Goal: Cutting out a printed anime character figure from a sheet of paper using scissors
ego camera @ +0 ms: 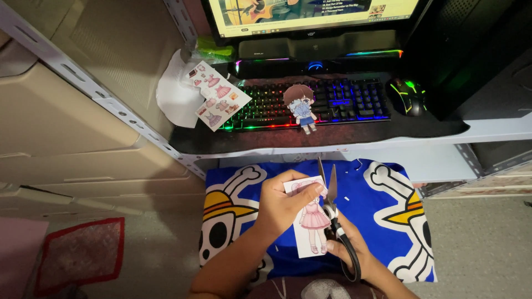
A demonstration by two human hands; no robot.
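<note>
Head view. We see the left hand pinching a white paper doll card with a pink-dressed figure above a blue cloth with skull prints; its fingers hide the figure's head. The right hand, partly cut off below, grips black-handled scissors, blades parted at the card's upper edge. A finished paper doll leans on the backlit keyboard on the worktop.

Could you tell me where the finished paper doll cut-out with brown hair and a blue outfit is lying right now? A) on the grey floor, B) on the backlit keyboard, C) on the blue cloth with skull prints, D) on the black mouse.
B: the brown-haired paper doll cut-out lies on the keys of the rainbow-lit black keyboard, left of the black mouse.
</note>
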